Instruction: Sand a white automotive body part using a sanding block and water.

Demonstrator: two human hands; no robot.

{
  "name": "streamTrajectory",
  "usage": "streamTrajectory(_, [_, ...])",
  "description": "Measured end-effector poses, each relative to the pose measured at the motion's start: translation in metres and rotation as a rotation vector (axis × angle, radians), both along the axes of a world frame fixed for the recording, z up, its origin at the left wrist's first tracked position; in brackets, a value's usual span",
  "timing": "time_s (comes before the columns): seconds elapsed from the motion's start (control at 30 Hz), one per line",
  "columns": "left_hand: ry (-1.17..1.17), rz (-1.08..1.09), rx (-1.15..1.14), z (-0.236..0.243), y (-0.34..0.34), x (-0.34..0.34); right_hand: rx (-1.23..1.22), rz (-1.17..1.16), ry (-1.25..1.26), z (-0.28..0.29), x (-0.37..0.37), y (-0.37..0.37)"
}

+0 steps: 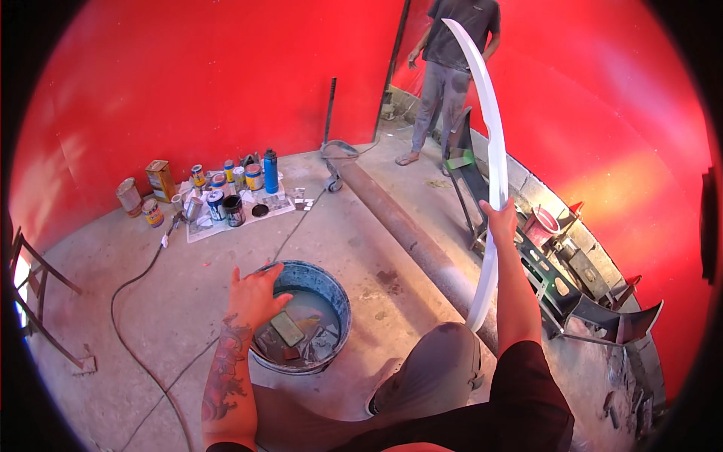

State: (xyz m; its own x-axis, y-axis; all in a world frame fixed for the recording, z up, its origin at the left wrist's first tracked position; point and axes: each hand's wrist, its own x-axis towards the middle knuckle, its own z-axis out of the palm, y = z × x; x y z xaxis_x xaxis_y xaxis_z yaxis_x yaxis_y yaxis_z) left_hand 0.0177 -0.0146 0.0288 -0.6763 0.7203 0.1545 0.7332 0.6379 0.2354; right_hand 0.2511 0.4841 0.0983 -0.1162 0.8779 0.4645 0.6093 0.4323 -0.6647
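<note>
My right hand (501, 221) is wrapped round a long, narrow, curved white panel strip (495, 143). The strip stands nearly upright, its lower end beside my knee and its pointed top leaning left. Over the left rim of a dark round bucket (343, 305) is my left hand (256, 298), fingers and thumb apart, with nothing in it. Cloudy water fills part of the bucket. A greenish rectangular block (286, 329) shows there, along with dark, wet scraps I cannot identify.
A rusty pipe (392, 218) lies across the floor between bucket and strip. Paint cans (216, 205) and a blue bottle (270, 172) stand on paper at far left. A hose (124, 290) curves nearby. Dark body parts (553, 282) lie right; a person (444, 83) stands behind.
</note>
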Motion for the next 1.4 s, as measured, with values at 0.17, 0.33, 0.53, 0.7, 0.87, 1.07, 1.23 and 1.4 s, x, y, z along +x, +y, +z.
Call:
streamTrajectory(0.17, [-0.011,-0.017,-0.044,0.004,0.003,0.004,0.003,0.018,-0.007,-0.006,0.006,0.006])
streamTrajectory(0.33, [-0.037,-0.048,-0.021,0.004,0.013,0.004,0.014,0.025,0.005,-0.012,0.010,0.022])
streamTrajectory(0.53, [0.037,-0.006,0.179,-0.005,-0.020,-0.012,0.043,0.187,0.001,-0.025,-0.022,0.030])
streamTrajectory(0.7, [0.026,0.118,0.902,0.043,-0.050,-0.024,0.049,0.292,-0.006,-0.023,0.011,0.086])
streamTrajectory(0.87, [0.258,0.275,1.485,0.082,-0.177,0.003,0.178,0.359,-0.110,-0.034,0.021,0.187])
streamTrajectory(1.07, [0.896,0.336,1.434,0.188,-0.296,0.065,0.147,0.453,-0.068,-0.024,0.016,0.179])
streamTrajectory(1.23, [0.624,0.098,1.360,0.171,-0.214,0.081,0.200,0.349,0.060,0.010,-0.014,0.069])
streamTrajectory(1.4, [-0.122,0.108,1.267,0.072,-0.104,0.050,0.097,0.396,0.119,0.005,-0.040,0.030])
